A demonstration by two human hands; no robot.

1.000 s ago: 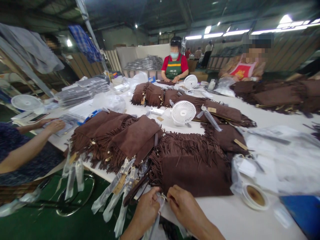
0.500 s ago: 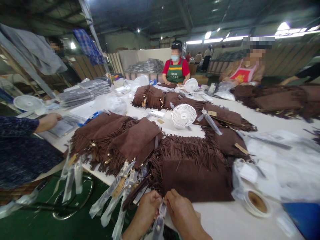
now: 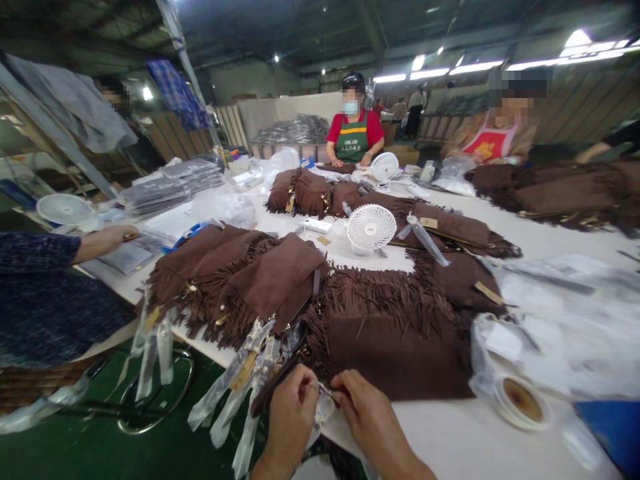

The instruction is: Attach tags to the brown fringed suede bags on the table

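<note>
At the table's near edge, my left hand [image 3: 295,407] and my right hand [image 3: 363,407] are close together, fingers pinched. Between them is a strap end in clear plastic wrap [image 3: 325,405], with a small metal fitting near the fingertips. Both hands grip this wrapped strap; its exact fastening is too small to make out. Just beyond lies a brown fringed bag [image 3: 395,353], flat with its fringe spread away from me. To the left, several more brown bags [image 3: 275,277] overlap, their plastic-wrapped straps [image 3: 245,400] and paper tags hanging over the edge.
A white fan [image 3: 371,227] stands mid-table. Right of the bag are a tape roll [image 3: 523,402] and clear plastic bags [image 3: 575,320]. A co-worker's hand [image 3: 107,243] reaches in from the left. Two people sit across the table, among more brown bags [image 3: 575,190].
Both my hands have risen slightly, and the wrapped strap between them has shifted and bunched. The view has moved a little. The co-worker's hand at left remains near the grey packets.
</note>
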